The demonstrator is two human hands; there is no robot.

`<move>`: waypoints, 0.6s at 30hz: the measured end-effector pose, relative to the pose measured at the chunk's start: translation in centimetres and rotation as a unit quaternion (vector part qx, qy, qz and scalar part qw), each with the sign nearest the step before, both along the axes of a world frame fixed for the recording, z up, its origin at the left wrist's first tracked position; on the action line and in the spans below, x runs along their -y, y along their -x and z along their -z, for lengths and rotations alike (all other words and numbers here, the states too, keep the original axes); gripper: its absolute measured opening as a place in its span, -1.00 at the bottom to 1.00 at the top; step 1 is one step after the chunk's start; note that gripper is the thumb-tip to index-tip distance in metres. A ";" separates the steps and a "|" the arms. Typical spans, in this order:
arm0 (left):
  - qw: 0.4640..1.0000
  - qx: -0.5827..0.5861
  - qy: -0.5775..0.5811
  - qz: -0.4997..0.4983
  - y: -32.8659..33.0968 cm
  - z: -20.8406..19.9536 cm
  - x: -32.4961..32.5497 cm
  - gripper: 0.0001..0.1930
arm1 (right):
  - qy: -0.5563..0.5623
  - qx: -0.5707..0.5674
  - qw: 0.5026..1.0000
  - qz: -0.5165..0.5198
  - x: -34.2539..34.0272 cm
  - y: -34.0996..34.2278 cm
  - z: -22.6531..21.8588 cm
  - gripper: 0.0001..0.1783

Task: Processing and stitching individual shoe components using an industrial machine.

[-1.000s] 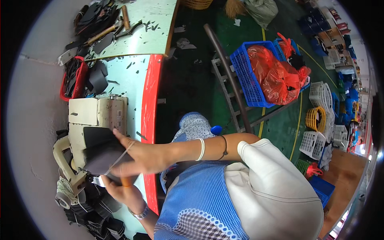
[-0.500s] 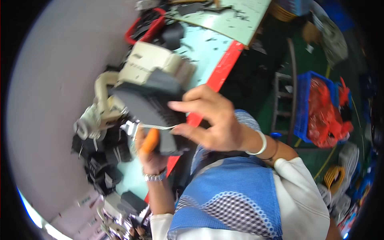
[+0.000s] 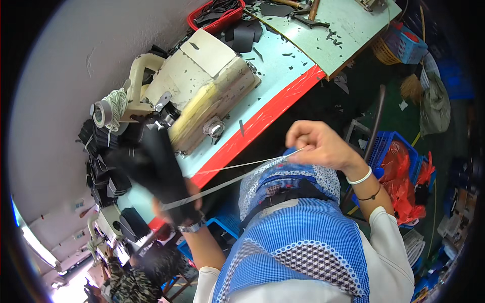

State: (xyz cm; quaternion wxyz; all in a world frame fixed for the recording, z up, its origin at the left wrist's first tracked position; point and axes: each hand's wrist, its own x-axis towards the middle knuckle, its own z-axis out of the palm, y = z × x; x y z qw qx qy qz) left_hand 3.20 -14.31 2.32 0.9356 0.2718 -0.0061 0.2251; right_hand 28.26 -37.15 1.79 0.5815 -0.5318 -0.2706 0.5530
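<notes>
My left hand (image 3: 194,196) is closed round a bundle of black pieces (image 3: 160,169), flat and blurred by motion. A pale string (image 3: 241,175) runs in two strands from the bundle, across my apron, to my right hand (image 3: 319,145). The fingertips of that hand pinch the string's far end, and the strands look taut. Behind the bundle stands a cream sewing machine (image 3: 212,76) on the pale green table (image 3: 275,63). Part of my left hand's fingers is hidden behind the bundle.
More tied black bundles (image 3: 103,161) are heaped left of the machine, below a hank of white string (image 3: 117,103). A red basket (image 3: 217,21) and a hammer (image 3: 310,20) lie at the back. Blue crates (image 3: 386,144) with red bags stand on the right. Another person (image 3: 134,283) is at lower left.
My right hand has moved right, away from the bundle, drawing the string out long. The bundle has moved left and down with my left hand. The orange thing by the left hand no longer shows.
</notes>
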 end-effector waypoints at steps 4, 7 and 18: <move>0.857 -0.408 -0.265 0.168 -3.7 -7.6 4.7 -0.37 | 0.010 -0.041 0.999 0.033 0.2 -3.2 1.2 -0.85; 0.772 -0.292 -0.363 0.433 -9.5 -2.2 7.3 -0.18 | -0.019 0.054 0.998 0.038 -3.2 -3.0 -0.8 -0.87; 0.596 -0.429 -0.675 -0.059 -7.5 0.2 8.4 -0.61 | 0.026 0.405 0.913 0.032 -2.5 -2.7 -0.7 -0.49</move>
